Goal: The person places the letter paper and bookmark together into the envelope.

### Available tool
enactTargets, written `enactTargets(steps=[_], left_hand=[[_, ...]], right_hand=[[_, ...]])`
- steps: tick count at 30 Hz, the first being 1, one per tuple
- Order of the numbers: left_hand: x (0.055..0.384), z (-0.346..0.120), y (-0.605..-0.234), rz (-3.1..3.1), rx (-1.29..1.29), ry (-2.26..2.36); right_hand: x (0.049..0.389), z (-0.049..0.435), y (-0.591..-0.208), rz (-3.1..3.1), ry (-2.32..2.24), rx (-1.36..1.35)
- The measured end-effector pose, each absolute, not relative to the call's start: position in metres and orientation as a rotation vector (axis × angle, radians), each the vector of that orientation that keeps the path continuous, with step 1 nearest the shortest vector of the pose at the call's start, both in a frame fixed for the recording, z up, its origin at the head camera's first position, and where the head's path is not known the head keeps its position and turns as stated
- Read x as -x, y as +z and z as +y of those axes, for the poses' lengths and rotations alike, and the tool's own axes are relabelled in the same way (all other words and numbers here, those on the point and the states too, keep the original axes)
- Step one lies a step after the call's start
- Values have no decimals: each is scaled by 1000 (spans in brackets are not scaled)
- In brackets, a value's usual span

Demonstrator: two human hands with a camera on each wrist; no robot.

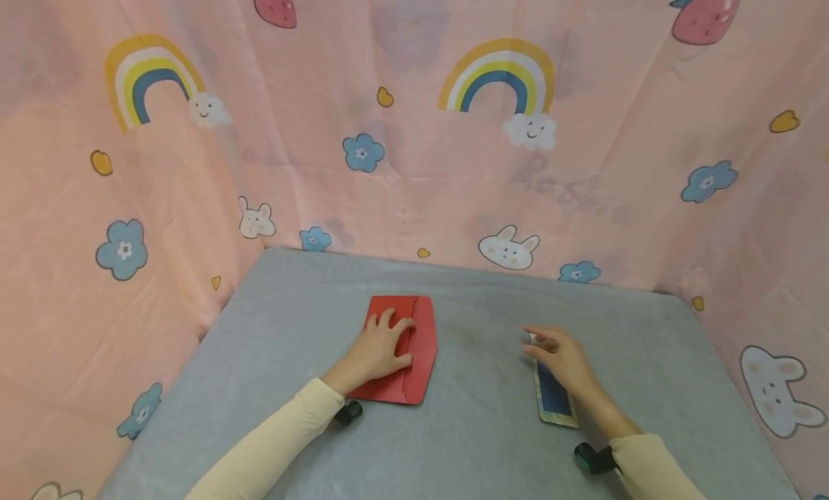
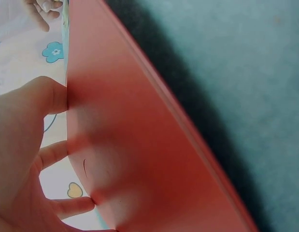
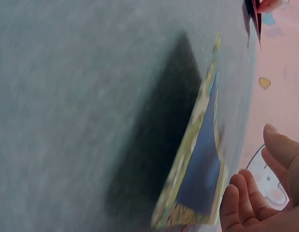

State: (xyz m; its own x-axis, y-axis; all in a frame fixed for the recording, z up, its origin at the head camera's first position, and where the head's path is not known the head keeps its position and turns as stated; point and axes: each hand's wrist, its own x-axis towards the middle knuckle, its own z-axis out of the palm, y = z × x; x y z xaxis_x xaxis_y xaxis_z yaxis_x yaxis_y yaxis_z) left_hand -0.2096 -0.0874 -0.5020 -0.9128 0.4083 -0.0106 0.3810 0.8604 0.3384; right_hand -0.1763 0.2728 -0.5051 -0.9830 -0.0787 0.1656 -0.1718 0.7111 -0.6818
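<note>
A red envelope (image 1: 424, 352) lies on the grey cloth left of centre, its flap side toward the right. My left hand (image 1: 382, 350) rests on it with fingers spread. In the left wrist view the fingertips (image 2: 86, 204) and thumb touch the envelope's face. To the right is a flat card (image 1: 554, 399) with a dark blue middle and a patterned yellowish border. My right hand (image 1: 565, 360) hovers over its far end, thumb and fingers apart. In the right wrist view the card (image 3: 200, 181) looks tilted above a dark shadow, with the fingertips (image 3: 230, 198) beside its edge.
A grey cloth (image 1: 479, 442) covers the table. Pink curtains (image 1: 414, 198) with rainbows, rabbits and flowers stand behind it and along both sides. Small black devices (image 1: 350, 412) are worn at the wrists.
</note>
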Motion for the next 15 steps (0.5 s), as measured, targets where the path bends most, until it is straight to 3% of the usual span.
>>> enactTargets(steps=[15], left_hand=[[210,-88,-502,2949,-628,529]], right_hand=[[177,294,-507,-2821,1063,-101]])
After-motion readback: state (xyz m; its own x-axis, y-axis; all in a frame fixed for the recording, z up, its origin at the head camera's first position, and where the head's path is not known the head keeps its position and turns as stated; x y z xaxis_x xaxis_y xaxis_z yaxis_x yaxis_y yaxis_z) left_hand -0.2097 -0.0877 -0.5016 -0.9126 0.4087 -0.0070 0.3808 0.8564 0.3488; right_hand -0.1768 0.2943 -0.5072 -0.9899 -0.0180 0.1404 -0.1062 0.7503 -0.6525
